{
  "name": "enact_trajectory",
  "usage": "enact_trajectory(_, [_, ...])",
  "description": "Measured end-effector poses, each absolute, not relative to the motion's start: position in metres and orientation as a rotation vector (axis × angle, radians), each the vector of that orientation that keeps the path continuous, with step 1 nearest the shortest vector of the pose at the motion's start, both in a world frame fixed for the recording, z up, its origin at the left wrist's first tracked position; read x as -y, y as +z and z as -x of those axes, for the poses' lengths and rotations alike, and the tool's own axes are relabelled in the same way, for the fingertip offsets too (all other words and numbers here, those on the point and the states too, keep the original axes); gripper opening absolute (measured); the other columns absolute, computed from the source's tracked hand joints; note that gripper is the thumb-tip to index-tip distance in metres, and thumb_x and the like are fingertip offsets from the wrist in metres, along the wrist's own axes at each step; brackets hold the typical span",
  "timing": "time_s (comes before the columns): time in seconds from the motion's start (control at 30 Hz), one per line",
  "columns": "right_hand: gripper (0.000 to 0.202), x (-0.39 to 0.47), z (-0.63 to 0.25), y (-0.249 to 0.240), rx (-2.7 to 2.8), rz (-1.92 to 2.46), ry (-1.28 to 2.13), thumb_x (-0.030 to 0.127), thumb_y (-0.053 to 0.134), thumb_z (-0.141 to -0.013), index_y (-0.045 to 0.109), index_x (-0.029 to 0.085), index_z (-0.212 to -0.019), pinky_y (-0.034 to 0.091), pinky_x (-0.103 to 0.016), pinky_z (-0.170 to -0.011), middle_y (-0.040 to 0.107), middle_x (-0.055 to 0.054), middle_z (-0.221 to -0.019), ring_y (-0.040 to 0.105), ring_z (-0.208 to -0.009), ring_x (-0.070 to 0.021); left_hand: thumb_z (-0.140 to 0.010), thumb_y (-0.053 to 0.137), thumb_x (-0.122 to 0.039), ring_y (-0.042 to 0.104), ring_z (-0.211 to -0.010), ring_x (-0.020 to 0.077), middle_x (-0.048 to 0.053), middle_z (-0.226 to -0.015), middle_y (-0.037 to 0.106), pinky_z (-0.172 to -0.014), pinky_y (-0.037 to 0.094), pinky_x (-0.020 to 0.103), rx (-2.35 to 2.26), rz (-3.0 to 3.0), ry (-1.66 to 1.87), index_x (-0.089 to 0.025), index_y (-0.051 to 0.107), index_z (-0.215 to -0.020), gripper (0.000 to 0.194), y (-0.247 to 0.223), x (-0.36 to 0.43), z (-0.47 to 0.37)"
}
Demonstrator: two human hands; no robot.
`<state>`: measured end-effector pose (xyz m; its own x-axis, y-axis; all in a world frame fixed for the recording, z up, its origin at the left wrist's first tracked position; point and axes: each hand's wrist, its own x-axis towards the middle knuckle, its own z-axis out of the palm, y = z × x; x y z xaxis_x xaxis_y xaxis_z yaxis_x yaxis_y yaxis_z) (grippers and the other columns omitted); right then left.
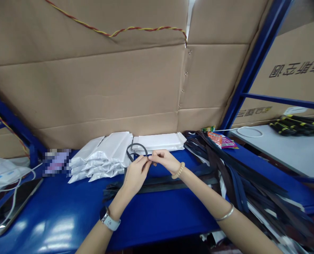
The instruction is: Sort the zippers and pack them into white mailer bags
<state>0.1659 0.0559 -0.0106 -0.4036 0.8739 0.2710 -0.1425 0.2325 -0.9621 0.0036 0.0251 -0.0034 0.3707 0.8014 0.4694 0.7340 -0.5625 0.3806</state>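
Note:
A thin dark zipper-like strip (138,144) curves up in a loop above the blue table. My left hand (136,173) is closed on it at the base of the loop. Right beside it, fingertips touching, my right hand (166,160) pinches at the same spot; the exact part between its fingers is mostly hidden. Below both hands, a flat bundle of dark zipper-like strips (173,183) lies across the table. A larger heap of navy, brown and black strips (225,165) spreads to the right and hangs over the front edge.
White plastic packages (104,155) are stacked at the back left, beside a flat white package (159,141). A dark tablet-like panel (14,204) with white cables lies at far left. Snack packets (223,140) sit back right. Cardboard (106,88) walls the back; blue posts (254,67) stand at the sides.

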Motion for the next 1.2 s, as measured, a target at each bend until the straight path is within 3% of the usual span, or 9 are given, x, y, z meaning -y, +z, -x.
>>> enact_trajectory(0.17, [0.042, -0.058, -0.166, -0.009, 1.508, 0.717, 1.298, 0.04, 0.069, -0.067, 0.031, 0.021, -0.066, 0.039, -0.025, -0.056, 0.042, 0.006, -0.061, 0.043, -0.056, -0.0089, -0.094, 0.031, -0.032, 0.058, -0.066, 0.0141, 0.004, -0.092, 0.061, -0.052, 0.033, 0.025, -1.543, -2.749, 0.718, -0.021, 0.058, -0.086, 0.03, -0.001, -0.024, -0.002])
enact_trajectory(0.33, [0.039, -0.065, -0.185, 0.001, 1.41, 0.724, 1.188, 0.033, 0.068, -0.069, 0.032, 0.021, -0.068, 0.037, -0.024, -0.056, 0.041, 0.006, -0.062, 0.04, -0.056, -0.0085, -0.095, 0.029, -0.032, 0.06, -0.07, 0.0161, 0.004, -0.088, 0.062, -0.053, 0.03, 0.026, -1.611, -2.845, 0.67, -0.021, 0.056, -0.085, 0.03, 0.004, -0.023, 0.001])
enact_trajectory(0.53, [0.04, -0.051, -0.239, 0.013, 1.332, 0.811, 0.996, 0.035, 0.069, -0.068, 0.032, 0.021, -0.067, 0.036, -0.024, -0.055, 0.042, 0.006, -0.063, 0.042, -0.057, -0.0088, -0.095, 0.029, -0.032, 0.062, -0.074, 0.0167, 0.004, -0.089, 0.065, -0.055, 0.032, 0.026, -1.584, -2.85, 0.679, -0.022, 0.056, -0.087, 0.03, 0.016, -0.02, 0.01])
enact_trajectory(0.77, [0.04, -0.012, -0.313, 0.016, 1.173, 0.913, 0.842, 0.032, 0.074, -0.066, 0.036, 0.02, -0.064, 0.037, -0.023, -0.054, 0.039, 0.005, -0.063, 0.042, -0.057, -0.0086, -0.094, 0.029, -0.031, 0.06, -0.059, 0.0159, 0.002, -0.076, 0.065, -0.049, 0.028, 0.025, -1.619, -2.913, 0.55, -0.023, 0.055, -0.088, 0.028, 0.017, -0.001, 0.031])
enact_trajectory(1.0, [0.04, 0.01, -0.381, -0.005, 1.011, 0.996, 0.768, 0.033, 0.078, -0.061, 0.039, 0.023, -0.063, 0.038, -0.026, -0.05, 0.043, 0.003, -0.064, 0.045, -0.057, -0.0127, -0.092, 0.035, -0.034, 0.062, -0.058, 0.0167, 0.001, -0.071, 0.066, -0.048, 0.029, 0.024, -1.769, -2.863, 0.516, -0.024, 0.058, -0.089, 0.026, 0.019, 0.02, 0.091])
enact_trajectory(1.1, [0.039, 0.015, -0.384, -0.016, 1.059, 1.062, 0.747, 0.034, 0.078, -0.06, 0.041, 0.023, -0.063, 0.037, -0.025, -0.049, 0.041, 0.003, -0.062, 0.043, -0.056, -0.0122, -0.092, 0.034, -0.035, 0.064, -0.064, 0.0177, 0.002, -0.079, 0.069, -0.05, 0.034, 0.023, -1.826, -2.818, 0.487, -0.025, 0.06, -0.095, 0.028, 0.018, 0.026, 0.115])
enact_trajectory(1.2, [0.035, 0.018, -0.375, -0.021, 1.199, 1.16, 0.721, 0.038, 0.075, -0.064, 0.044, 0.022, -0.066, 0.035, -0.025, -0.049, 0.042, 0.003, -0.061, 0.042, -0.055, -0.0115, -0.091, 0.034, -0.035, 0.066, -0.08, 0.0194, 0.005, -0.101, 0.069, -0.058, 0.042, 0.024, -1.827, -2.766, 0.495, -0.025, 0.06, -0.107, 0.032, 0.018, 0.029, 0.13])
